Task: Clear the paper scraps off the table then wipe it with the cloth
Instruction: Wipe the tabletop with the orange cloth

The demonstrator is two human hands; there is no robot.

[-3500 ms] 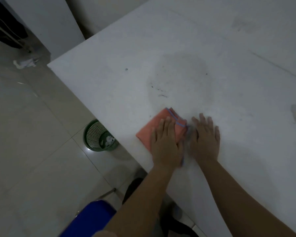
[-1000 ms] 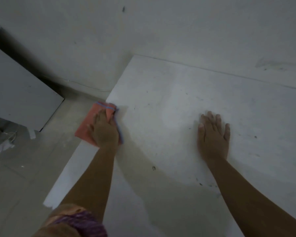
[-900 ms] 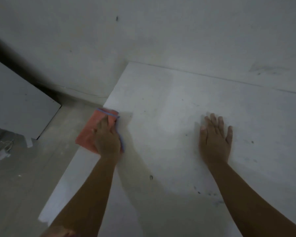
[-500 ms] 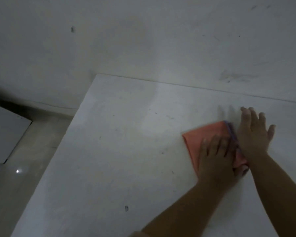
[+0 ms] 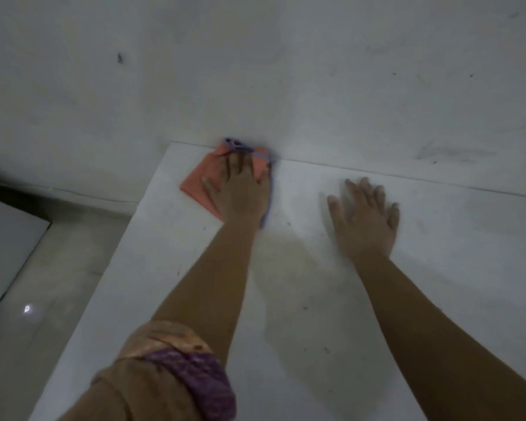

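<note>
Cloth [image 5: 202, 181] under left hand [image 5: 240, 192] touches table's [image 5: 438, 268] far edge.

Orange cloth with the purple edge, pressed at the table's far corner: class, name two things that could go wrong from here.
1. The orange cloth with the purple edge is bunched against the wall under the left hand, so the corner seam may stay unwiped.
2. Dark specks on the white table lie near the forearms; they may get missed. The right hand rests flat and could smear them.

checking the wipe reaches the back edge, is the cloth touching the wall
Touching. In the head view the cloth, pressed flat by the left hand, has its far blue-edged corner bunched up against the wall at the table's back edge.
</note>
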